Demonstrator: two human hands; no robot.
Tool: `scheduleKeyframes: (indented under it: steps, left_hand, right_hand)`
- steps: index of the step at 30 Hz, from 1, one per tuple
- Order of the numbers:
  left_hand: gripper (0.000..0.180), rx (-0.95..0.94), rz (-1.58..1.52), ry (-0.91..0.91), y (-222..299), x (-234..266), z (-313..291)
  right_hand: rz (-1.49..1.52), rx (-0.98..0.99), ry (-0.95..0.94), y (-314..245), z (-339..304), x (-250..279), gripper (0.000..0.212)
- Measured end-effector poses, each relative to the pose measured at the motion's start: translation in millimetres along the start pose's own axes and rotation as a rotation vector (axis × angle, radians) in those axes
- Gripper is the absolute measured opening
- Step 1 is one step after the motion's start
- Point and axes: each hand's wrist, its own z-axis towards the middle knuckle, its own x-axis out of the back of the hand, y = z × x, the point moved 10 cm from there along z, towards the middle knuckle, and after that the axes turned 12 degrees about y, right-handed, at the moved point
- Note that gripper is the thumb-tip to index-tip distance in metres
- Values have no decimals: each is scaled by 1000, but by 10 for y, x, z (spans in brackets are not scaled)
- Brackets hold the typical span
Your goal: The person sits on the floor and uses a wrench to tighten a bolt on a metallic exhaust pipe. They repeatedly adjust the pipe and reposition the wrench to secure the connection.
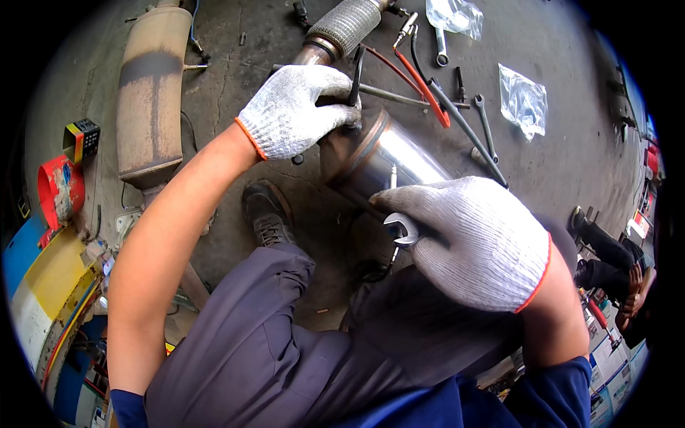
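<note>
Nearest the wearer, the trousered knees (pixel 260 314) flanked the work. The right hand (pixel 478 239) was partly closed, with an open-ended wrench (pixel 404 230) caught between thumb and fingers, its head projecting. A slim, pale-tipped rod (pixel 393 177) stood just beside the thumb; whether it too was held could not be told. A loose hold would probably let the wrench drop, and a knock from its head could damage the rod.

Beyond lay the silver metal canister (pixel 412 151), tilted before the knees, between the two hands. Being round, it might roll if pushed from one side only. At its far end the left hand (pixel 289 110) was half curled, fingertips at a dark fitting; a firm grip could not be confirmed. A sideways pull there could strain the fitting.

Farther off, a red hose (pixel 428 93) and a loose wrench (pixel 486 125) lay near the canister, where a swung end might catch the hose.
</note>
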Motion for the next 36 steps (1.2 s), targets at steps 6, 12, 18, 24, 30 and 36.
scheduleKeyframes:
  steps: [6, 12, 18, 24, 30, 36]
  left_hand:
    - [21, 2, -58, 61, -12, 16, -32]
    - [21, -100, 7, 108, 58, 40, -21]
    - [21, -123, 30, 151, 59, 68, -49]
    - [21, -28, -29, 51, 39, 15, -8]
    - [20, -90, -32, 36, 46, -9, 0]
    - [21, -71, -16, -21, 34, -53, 8]
  right_hand:
    - [2, 24, 32, 30, -17, 29, 45]
    - [-8, -2, 18, 35, -9, 41, 47]
    - [-16, 35, 13, 21, -17, 23, 51]
    - [-8, -5, -10, 39, -20, 35, 50]
    - [-12, 5, 12, 26, 0, 46, 47]
    - [-46, -13, 2, 50, 20, 4, 44]
